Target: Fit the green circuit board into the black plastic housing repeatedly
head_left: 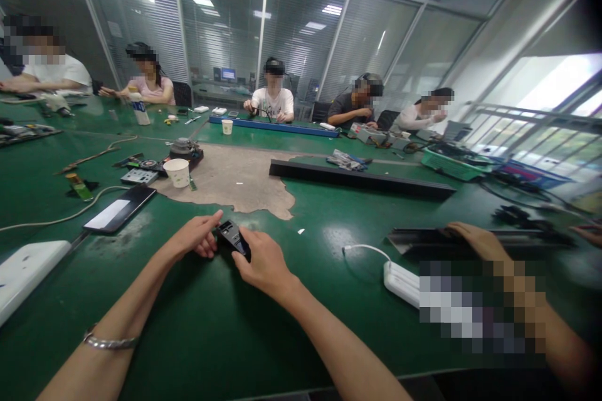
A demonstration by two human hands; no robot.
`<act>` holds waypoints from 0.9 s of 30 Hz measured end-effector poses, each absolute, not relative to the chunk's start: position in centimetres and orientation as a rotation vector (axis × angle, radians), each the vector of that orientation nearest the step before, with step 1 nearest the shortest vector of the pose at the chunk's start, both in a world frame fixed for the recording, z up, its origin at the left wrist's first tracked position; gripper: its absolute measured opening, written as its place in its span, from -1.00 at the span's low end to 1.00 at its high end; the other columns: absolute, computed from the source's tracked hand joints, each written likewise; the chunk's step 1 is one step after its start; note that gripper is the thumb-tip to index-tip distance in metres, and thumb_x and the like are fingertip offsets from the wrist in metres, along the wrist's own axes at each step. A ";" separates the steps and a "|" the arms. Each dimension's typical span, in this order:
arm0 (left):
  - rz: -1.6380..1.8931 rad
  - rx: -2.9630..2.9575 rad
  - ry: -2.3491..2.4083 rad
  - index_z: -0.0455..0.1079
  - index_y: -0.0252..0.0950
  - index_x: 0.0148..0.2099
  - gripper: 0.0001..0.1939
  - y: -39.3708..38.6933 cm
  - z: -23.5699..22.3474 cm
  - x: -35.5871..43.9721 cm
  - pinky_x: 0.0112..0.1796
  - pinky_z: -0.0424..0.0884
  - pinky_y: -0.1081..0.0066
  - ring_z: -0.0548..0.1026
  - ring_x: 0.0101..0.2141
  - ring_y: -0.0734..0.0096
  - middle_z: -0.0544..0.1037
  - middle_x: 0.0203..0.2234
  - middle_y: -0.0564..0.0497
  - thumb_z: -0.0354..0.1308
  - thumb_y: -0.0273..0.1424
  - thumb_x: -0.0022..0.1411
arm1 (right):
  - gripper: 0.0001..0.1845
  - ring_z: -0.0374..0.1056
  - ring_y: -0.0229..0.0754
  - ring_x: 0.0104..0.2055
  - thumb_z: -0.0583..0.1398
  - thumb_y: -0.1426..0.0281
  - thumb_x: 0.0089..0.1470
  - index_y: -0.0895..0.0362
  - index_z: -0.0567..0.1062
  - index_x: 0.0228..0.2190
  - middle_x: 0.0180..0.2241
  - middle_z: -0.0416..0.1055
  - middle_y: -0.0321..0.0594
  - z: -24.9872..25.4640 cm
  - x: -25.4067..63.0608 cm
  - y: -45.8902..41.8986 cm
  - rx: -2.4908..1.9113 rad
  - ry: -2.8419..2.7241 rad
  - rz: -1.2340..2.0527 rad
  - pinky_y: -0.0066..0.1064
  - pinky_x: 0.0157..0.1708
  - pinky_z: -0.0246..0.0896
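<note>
Device (229,233), black, likely light, stiff and best gripped by its edges — right hand (264,257) clasps it; left hand (200,235) half-curled beside it, hold unclear.

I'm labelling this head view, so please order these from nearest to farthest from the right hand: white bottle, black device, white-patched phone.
1. Black device: in the right hand's grip.
2. Phone: on the table, leftward.
3. White bottle: leftward, farther across the table.
</note>
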State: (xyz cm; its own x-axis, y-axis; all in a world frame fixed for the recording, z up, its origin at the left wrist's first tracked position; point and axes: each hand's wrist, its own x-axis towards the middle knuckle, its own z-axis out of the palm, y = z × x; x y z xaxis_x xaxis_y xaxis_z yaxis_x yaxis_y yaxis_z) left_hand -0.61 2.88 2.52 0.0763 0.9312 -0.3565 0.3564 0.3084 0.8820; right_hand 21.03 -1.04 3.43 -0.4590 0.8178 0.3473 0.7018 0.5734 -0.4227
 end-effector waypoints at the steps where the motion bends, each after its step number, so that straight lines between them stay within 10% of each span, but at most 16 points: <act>1: 0.663 1.237 1.495 0.22 -0.45 0.14 -0.07 2.9 2.5 -0.6 -0.58 0.43 0.35 0.57 -0.57 0.15 0.57 -0.58 -0.15 -0.09 0.28 0.06 | -0.51 0.36 -0.03 -0.15 0.18 0.28 0.05 0.12 0.34 0.03 -0.20 0.47 -0.10 3.4 20.9 -1.2 -1.224 -2.283 0.284 -0.28 -0.15 0.24; 27: 0.657 1.096 1.370 0.17 -0.44 0.14 -0.06 2.8 2.3 -0.9 -0.58 0.34 0.43 0.55 -0.57 0.22 0.58 -0.55 -0.19 -0.15 0.30 0.06 | -0.35 0.34 0.06 0.02 0.26 0.29 -0.08 0.15 0.33 0.08 -0.02 0.42 0.00 4.2 27.2 1.1 -1.510 -2.171 0.382 -0.16 -0.01 0.20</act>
